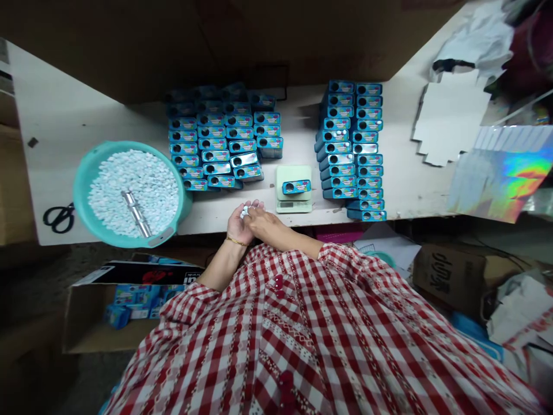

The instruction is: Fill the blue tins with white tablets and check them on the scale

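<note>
My left hand (241,223) is cupped palm up near the table's front edge, with a few small white candies (245,211) in it. Over that palm lies my right hand (265,223), its fingers bent down among the candies; their tips are hidden, so I cannot make out what they hold. Just right of my hands is a pale green digital scale (294,206), carrying one blue tin (296,187). To the left, a turquoise basin (82,190) holds many of the same candies (112,184), with a shiny metal scoop-like tube (137,214) lying on them.
Rows of blue tins (216,155) stand left of the scale, and more tins (339,170) stand to its right. Black scissors (59,219) lie at the far left. Behind looms a large cardboard box (242,40). An open carton (86,328) sits below; white cut card (453,115) lies right.
</note>
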